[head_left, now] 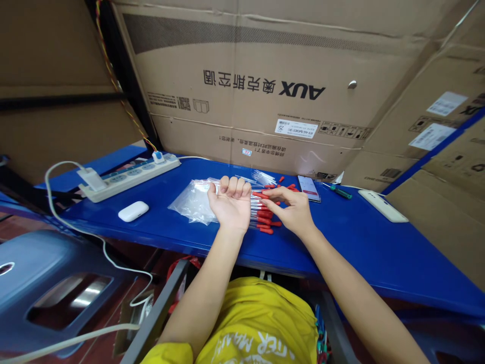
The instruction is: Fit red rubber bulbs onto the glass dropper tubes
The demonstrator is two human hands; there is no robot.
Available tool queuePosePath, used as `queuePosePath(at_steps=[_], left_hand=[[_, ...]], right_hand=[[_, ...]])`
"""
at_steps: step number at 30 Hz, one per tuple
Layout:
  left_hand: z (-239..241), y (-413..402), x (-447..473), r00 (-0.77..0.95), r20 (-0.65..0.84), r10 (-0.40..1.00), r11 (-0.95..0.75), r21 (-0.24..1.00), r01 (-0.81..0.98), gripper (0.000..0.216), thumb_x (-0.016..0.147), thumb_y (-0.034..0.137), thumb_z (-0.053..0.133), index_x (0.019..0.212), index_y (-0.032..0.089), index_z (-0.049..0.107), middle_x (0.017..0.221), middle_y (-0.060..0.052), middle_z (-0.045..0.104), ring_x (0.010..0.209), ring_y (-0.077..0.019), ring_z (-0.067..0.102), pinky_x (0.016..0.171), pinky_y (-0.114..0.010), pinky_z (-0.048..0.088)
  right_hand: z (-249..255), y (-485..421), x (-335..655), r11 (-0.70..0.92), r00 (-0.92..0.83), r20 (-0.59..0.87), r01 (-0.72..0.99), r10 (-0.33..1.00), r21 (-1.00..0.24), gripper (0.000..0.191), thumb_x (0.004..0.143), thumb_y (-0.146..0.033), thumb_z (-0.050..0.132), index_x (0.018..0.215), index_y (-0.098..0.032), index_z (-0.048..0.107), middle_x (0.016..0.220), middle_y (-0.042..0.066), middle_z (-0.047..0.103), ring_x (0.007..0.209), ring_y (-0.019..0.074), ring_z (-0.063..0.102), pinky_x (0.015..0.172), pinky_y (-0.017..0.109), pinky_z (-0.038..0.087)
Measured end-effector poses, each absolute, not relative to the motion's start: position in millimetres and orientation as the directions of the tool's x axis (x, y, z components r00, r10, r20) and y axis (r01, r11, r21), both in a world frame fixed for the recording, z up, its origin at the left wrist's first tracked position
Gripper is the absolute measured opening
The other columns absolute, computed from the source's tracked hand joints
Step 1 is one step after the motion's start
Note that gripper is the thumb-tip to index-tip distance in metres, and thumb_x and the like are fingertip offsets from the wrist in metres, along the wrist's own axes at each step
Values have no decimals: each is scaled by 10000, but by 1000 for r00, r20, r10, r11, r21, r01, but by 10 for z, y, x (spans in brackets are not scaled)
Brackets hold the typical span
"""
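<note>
My left hand [232,205] is palm up over a clear plastic bag [195,202], its thumb apart and its fingers loosely curled. The visible palm is bare. Beside its little-finger edge lies a pile of slim metallic rods with red ends [265,215], their far parts partly hidden by that hand. My right hand [290,205] reaches in from the right, thumb and fingertips closed on the red end of one slim rod [260,195]. Behind the hands lies a bundle of thin whitish sticks [264,177].
On the blue table [359,242] are a phone [308,188], a green-handled screwdriver [341,191], a white oblong device [382,206], a white case [133,211] and a power strip [132,177]. Cardboard [246,116] walls the back. A blue stool [45,273] stands at left.
</note>
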State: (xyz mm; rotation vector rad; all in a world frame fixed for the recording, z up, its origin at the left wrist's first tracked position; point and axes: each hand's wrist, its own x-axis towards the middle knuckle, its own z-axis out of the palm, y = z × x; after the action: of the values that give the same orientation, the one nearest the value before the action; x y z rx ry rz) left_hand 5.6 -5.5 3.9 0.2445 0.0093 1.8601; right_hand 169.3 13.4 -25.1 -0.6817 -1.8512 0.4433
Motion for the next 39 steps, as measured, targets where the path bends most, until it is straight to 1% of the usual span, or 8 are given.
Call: queuePosePath(at_steps=[4, 9, 12, 19, 25, 33, 36, 39], left_hand=[[47, -57, 75, -268, 158, 950, -292, 148, -945, 499, 1148, 418, 271, 696, 227, 182, 645, 59, 124, 554, -138, 170, 545, -266, 317], [48, -52, 89, -240, 202, 949, -260, 77, -963, 488, 1151, 395, 257, 702, 225, 171, 632, 66, 121, 538, -119, 179, 536, -261, 301], [45, -50, 90, -242, 211, 947, -263, 77, -962, 458, 1146, 321, 256, 707, 223, 165, 627, 67, 121, 531, -112, 185, 535, -256, 298], [59, -62, 52, -261, 153, 953, -281, 127, -951, 454, 1125, 278, 261, 694, 225, 133, 593, 67, 97, 499, -114, 128, 481, -255, 240], [34, -42, -18, -280, 73, 957, -288, 145, -947, 453, 1109, 239, 226, 675, 223, 99, 575, 67, 56, 477, -115, 70, 438, -257, 171], [30, -45, 3, -277, 45, 960, -280, 194, -940, 468, 1090, 212, 269, 648, 221, 115, 573, 66, 59, 478, -117, 58, 432, -265, 163], [32, -37, -8, -279, 35, 960, -280, 186, -942, 462, 1084, 196, 255, 648, 221, 105, 566, 63, 60, 476, -119, 54, 430, -267, 167], [22, -20, -40, -288, 47, 957, -291, 177, -940, 459, 1078, 183, 250, 645, 222, 102, 562, 61, 62, 471, -118, 54, 427, -270, 166]], right_hand=[[-226, 114, 1671, 759, -231, 723, 242, 651, -605, 54, 917, -266, 800, 949, -223, 807, 870, 35, 853, 723, 209, 817, 698, 314, 688], [-203, 79, 1638, 755, -227, 721, 227, 655, -615, 11, 916, -218, 772, 923, -214, 780, 804, 21, 830, 672, 185, 793, 671, 289, 660], [-199, 64, 1622, 763, -222, 731, 231, 645, -604, 10, 910, -206, 763, 908, -215, 761, 762, 8, 808, 632, 170, 765, 642, 277, 638], [-227, 58, 1596, 784, -272, 736, 264, 620, -562, 19, 911, -206, 734, 911, -209, 753, 753, 1, 797, 617, 153, 740, 650, 266, 624], [-273, 50, 1563, 811, -300, 754, 252, 584, -528, 80, 928, -259, 757, 866, -213, 776, 737, -2, 794, 552, 136, 706, 573, 240, 603], [-317, 4, 1498, 815, -306, 758, 280, 576, -507, 94, 914, -275, 777, 834, -226, 776, 760, 7, 815, 575, 148, 734, 612, 248, 645], [-328, -37, 1435, 800, -278, 753, 279, 597, -531, 14, 895, -211, 760, 899, -224, 762, 797, 5, 823, 612, 154, 768, 650, 248, 666], [-323, -59, 1402, 788, -234, 756, 266, 612, -555, 77, 896, -194, 766, 969, -217, 771, 824, 11, 833, 676, 174, 804, 700, 264, 683]])
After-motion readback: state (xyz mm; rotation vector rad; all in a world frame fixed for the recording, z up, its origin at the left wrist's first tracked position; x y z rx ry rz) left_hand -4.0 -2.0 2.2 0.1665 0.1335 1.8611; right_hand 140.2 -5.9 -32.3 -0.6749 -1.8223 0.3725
